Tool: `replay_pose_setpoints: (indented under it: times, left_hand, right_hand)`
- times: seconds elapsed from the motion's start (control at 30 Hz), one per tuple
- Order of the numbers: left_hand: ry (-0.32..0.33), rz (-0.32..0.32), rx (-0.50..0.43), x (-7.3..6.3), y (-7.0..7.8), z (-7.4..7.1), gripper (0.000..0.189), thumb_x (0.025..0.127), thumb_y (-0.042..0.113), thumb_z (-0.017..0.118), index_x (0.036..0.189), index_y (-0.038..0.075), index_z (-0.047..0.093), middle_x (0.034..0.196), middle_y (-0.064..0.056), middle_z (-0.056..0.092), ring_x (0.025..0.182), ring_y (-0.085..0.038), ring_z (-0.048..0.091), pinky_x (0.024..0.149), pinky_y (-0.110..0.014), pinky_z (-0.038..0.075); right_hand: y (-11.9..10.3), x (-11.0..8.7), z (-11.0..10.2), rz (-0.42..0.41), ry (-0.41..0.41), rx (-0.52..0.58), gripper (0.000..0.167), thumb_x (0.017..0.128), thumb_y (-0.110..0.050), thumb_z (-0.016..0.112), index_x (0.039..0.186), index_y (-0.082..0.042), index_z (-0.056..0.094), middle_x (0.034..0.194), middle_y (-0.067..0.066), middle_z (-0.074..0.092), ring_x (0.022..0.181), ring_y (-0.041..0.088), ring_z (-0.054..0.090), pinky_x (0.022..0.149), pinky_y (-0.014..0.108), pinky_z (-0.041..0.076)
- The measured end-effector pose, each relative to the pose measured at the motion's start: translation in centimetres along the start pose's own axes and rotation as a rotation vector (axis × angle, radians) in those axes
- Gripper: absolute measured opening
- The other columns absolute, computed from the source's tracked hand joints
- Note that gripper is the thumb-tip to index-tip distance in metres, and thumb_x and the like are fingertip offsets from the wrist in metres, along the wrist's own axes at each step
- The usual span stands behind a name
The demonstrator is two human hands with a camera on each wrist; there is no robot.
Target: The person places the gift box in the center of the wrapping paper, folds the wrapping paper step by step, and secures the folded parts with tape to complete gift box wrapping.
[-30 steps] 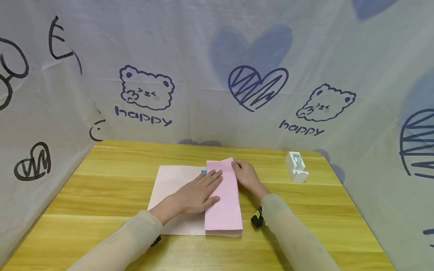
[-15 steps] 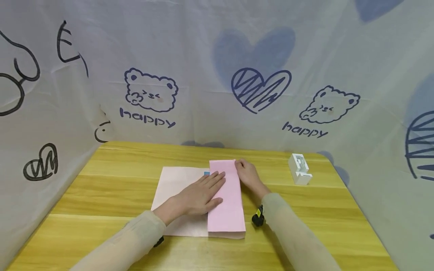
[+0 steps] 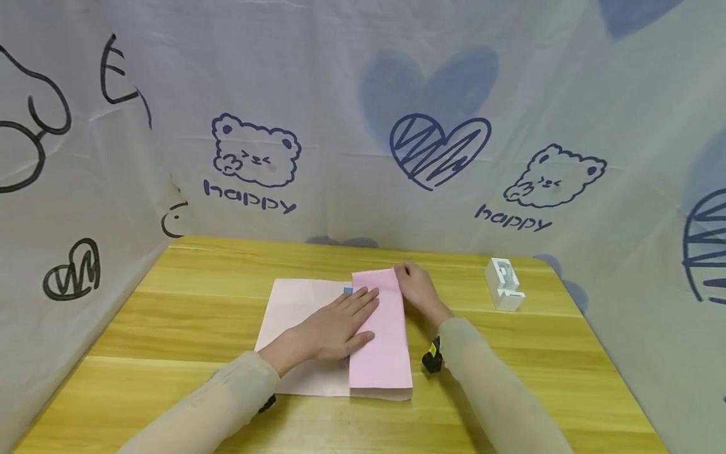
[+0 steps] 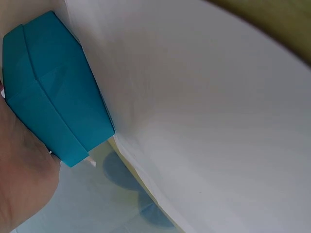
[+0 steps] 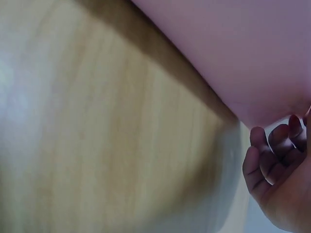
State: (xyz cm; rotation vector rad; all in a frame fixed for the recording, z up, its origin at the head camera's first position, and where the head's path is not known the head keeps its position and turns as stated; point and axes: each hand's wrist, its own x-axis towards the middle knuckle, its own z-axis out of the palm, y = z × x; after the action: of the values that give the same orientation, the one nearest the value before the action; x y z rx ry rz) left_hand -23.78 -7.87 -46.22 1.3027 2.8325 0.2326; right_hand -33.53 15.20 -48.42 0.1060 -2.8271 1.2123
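Note:
A sheet of pink paper (image 3: 386, 356) lies on the table, its right part folded over to the left and its paler side (image 3: 303, 299) showing at left. A teal box (image 4: 58, 92) is large in the left wrist view, under the hand; in the head view only a small blue corner shows beside the fold. My left hand (image 3: 334, 329) rests flat across the flap's edge, fingers straight. At the far right corner of the folded paper, my right hand (image 3: 418, 291) pinches the paper with curled fingers; the right wrist view shows those fingers (image 5: 265, 167) at the corner.
A white blocky object (image 3: 505, 287) with an open recess stands at the table's back right. The wooden table (image 3: 187, 302) is bounded behind and at the sides by a white printed cloth (image 3: 340, 202).
My right hand has pulled the paper's far right corner slightly, and the flap's peaked top edge now looks straighter. The left hand stays on the flap. The head view has shifted slightly.

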Motion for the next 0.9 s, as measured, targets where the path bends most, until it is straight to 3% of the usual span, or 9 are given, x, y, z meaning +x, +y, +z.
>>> replay_pose_setpoints:
  times: [0.17, 0.33, 0.53, 0.7, 0.8, 0.9]
  left_hand:
    - [-0.010, -0.001, -0.009, 0.0, 0.2, 0.1, 0.069, 0.112, 0.045, 0.032, 0.165, 0.002, 0.022, 0.174, -0.013, 0.013, 0.160, -0.030, 0.011, 0.130, -0.045, 0.014]
    - [-0.015, -0.016, -0.004, 0.1, 0.1, 0.2, 0.069, 0.112, 0.046, 0.032, 0.165, 0.003, 0.021, 0.174, -0.011, 0.012, 0.161, -0.029, 0.009, 0.130, -0.044, 0.012]
    - [-0.007, -0.015, -0.020, 0.1, -0.2, 0.4, 0.070, 0.111, 0.046, 0.033, 0.165, 0.002, 0.020, 0.174, -0.012, 0.011, 0.161, -0.031, 0.010, 0.130, -0.046, 0.013]
    - [0.003, -0.023, -0.043, 0.0, -0.3, 0.4, 0.070, 0.111, 0.046, 0.033, 0.165, 0.003, 0.020, 0.174, -0.012, 0.011, 0.160, -0.031, 0.010, 0.130, -0.047, 0.013]
    - [0.008, -0.018, -0.039, 0.1, -0.2, 0.4, 0.070, 0.111, 0.046, 0.032, 0.165, 0.003, 0.020, 0.174, -0.012, 0.011, 0.161, -0.030, 0.009, 0.130, -0.046, 0.012]
    - [0.012, -0.009, -0.044, 0.2, -0.1, 0.3, 0.070, 0.111, 0.045, 0.033, 0.165, 0.001, 0.020, 0.174, -0.014, 0.011, 0.160, -0.031, 0.010, 0.130, -0.046, 0.012]
  right_hand:
    - [0.1, 0.2, -0.2, -0.005, -0.021, -0.019, 0.036, 0.110, -0.027, 0.044, 0.113, 0.000, 0.067, 0.109, 0.020, 0.070, 0.102, 0.037, 0.064, 0.093, 0.051, 0.052]
    - [-0.1, 0.3, -0.3, 0.010, -0.015, 0.028, 0.036, 0.109, -0.027, 0.046, 0.117, 0.001, 0.068, 0.113, 0.019, 0.070, 0.106, 0.035, 0.064, 0.096, 0.049, 0.052]
    - [-0.5, -1.0, -1.2, 0.012, 0.008, 0.131, 0.035, 0.111, -0.028, 0.046, 0.125, -0.002, 0.066, 0.111, 0.017, 0.069, 0.100, 0.033, 0.066, 0.089, 0.046, 0.055]
    - [-1.0, -3.2, -2.4, -0.168, 0.053, 0.126, 0.030, 0.107, -0.014, 0.055, 0.131, 0.001, 0.064, 0.120, 0.017, 0.068, 0.108, 0.032, 0.064, 0.092, 0.047, 0.055]
    - [-1.3, -4.8, -3.0, -0.286, 0.080, 0.095, 0.034, 0.104, -0.009, 0.058, 0.136, 0.003, 0.062, 0.128, 0.018, 0.066, 0.116, 0.035, 0.063, 0.095, 0.051, 0.055]
    - [-1.7, -6.8, -3.6, -0.351, 0.073, 0.039, 0.040, 0.105, -0.011, 0.058, 0.144, 0.000, 0.057, 0.141, 0.018, 0.061, 0.129, 0.036, 0.058, 0.104, 0.055, 0.051]
